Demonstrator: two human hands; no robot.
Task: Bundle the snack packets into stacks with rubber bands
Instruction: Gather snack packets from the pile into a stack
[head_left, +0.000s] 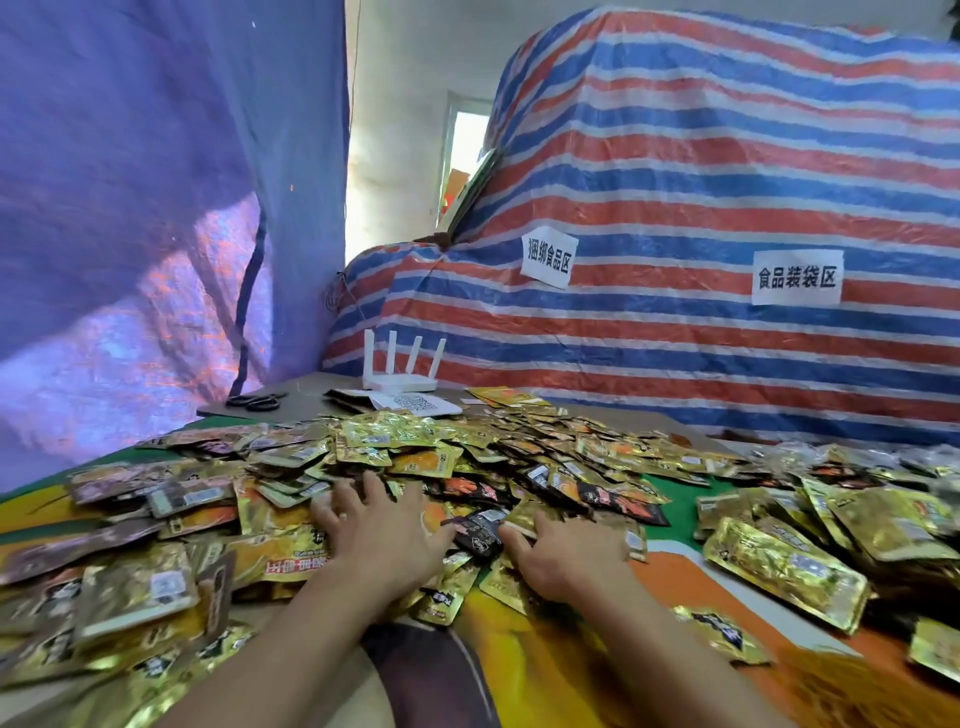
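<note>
Left hand (379, 525) spread flat on snack packets (467, 457), right hand (566, 558) grip unclear, router (400, 382) and scissors (257, 401) behind them

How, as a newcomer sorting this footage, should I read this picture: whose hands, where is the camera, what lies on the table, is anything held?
There is no machine: a person works with bare hands, and the single picture comes from a camera on their head, looking forward and down. The table holds a heap of shiny gold, orange and black foil snack packets. The left hand lies flat on them, fingers spread, holding nothing. The right hand touches a black foil packet; whether it pinches it I cannot tell. At the far edge are a white four-antenna router and black-handled scissors.
</note>
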